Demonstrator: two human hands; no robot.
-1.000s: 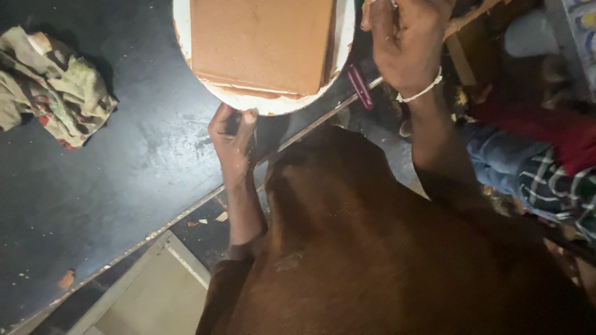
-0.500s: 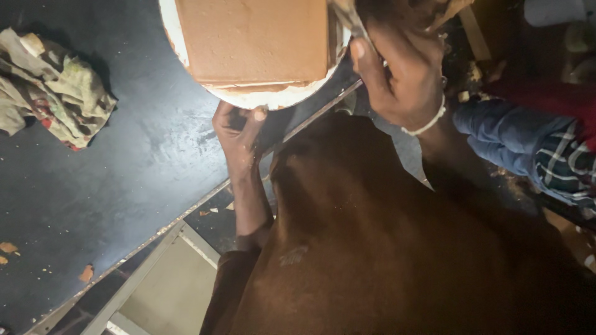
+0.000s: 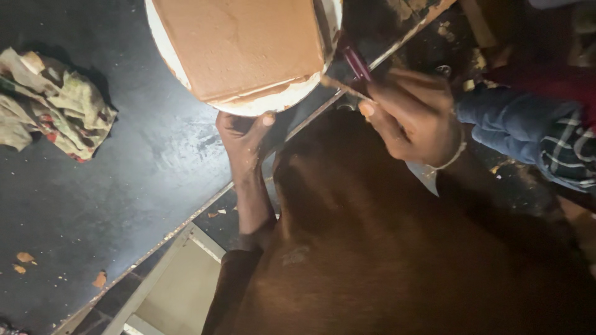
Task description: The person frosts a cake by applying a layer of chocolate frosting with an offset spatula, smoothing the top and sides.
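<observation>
Since the frame half a second back, the right hand (image 3: 415,118) has dropped from the upper edge of the view to a spot just right of the round white board (image 3: 166,49), and it now shows a thin stick-like tool (image 3: 345,89) pinched between thumb and fingers, its tip meeting the board's rim at the near corner of the slab. Judged from that, the tool is being worked along the slab's lower right edge rather than carried about. The left hand (image 3: 243,138) sits in much the same place as before, below the board, thumb up against the white rim and fingers curled under it; it appears to steady or turn the board, though whether it truly clamps the edge cannot be told from this angle. On the board lies a flat, squarish tan clay slab (image 3: 239,43), filling most of the surface, with a thin layered edge visible along its near side. The board itself rests on a dark table (image 3: 112,198) with a pale strip along its border. A purple-handled object (image 3: 356,62) lies just beside the board's right rim, partly hidden by the right hand. A crumpled, stained rag (image 3: 53,105) lies well apart at the left. Small tan crumbs (image 3: 25,257) dot the table's lower left. A white bangle (image 3: 452,158) circles the right wrist.
</observation>
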